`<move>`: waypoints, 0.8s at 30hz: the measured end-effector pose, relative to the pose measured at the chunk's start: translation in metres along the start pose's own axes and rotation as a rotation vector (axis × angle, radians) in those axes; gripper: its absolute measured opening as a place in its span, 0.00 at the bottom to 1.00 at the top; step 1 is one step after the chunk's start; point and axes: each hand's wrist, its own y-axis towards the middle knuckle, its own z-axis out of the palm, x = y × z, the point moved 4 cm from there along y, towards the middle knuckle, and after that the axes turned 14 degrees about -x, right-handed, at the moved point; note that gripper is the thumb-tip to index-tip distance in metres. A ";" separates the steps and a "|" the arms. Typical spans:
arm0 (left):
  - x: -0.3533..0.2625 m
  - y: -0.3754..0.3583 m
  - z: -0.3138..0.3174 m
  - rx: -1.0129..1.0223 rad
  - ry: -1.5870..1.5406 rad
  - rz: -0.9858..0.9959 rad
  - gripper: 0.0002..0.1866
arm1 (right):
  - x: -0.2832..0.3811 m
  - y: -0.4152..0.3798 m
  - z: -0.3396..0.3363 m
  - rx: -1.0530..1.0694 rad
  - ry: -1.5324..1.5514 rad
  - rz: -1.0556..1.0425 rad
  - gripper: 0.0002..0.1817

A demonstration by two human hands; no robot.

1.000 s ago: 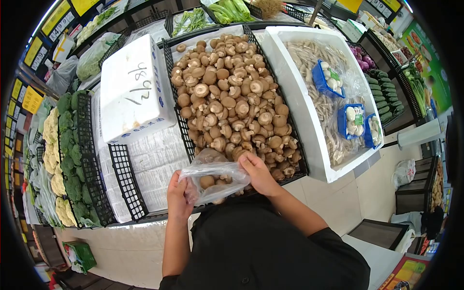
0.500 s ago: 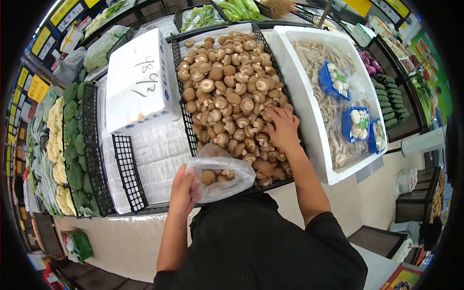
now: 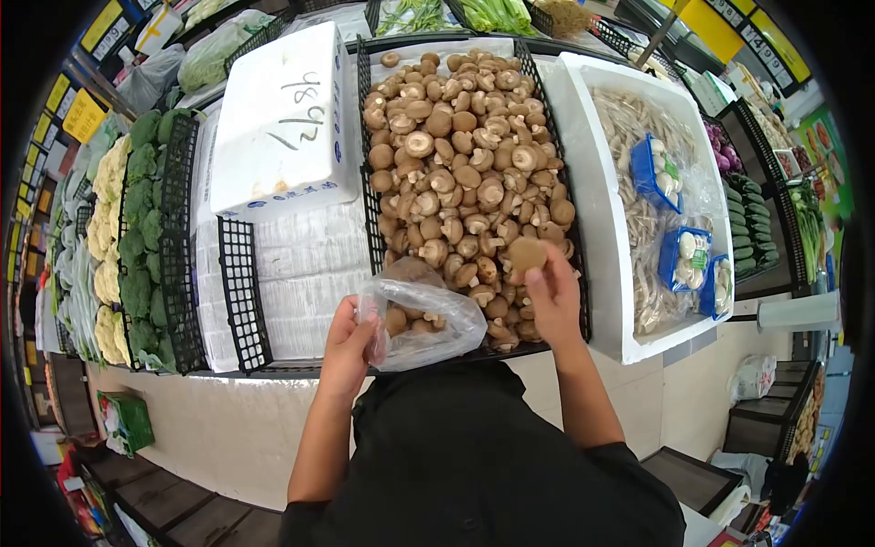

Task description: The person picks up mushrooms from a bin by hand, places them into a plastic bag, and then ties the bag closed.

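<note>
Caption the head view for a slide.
Left hand holds a bag, right hand a mushroom, above the produce.

Broccoli (image 3: 138, 232) and cauliflower (image 3: 108, 237) are displayed left of the white foam box (image 3: 281, 118), which is marked in black. Well to its right, blue trays (image 3: 672, 251) are held in a foam crate (image 3: 597, 201); farther right, cucumbers (image 3: 749, 223) are stacked.
</note>
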 end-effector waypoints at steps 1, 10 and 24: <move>0.000 0.000 -0.001 0.010 -0.008 -0.001 0.09 | 0.011 -0.008 0.006 0.100 -0.057 -0.064 0.22; -0.001 -0.001 -0.003 0.047 -0.001 0.007 0.09 | 0.045 -0.048 0.083 0.593 -0.458 -0.547 0.20; -0.001 -0.001 -0.009 0.091 0.047 0.035 0.14 | 0.023 -0.060 0.084 0.687 -0.604 -0.515 0.21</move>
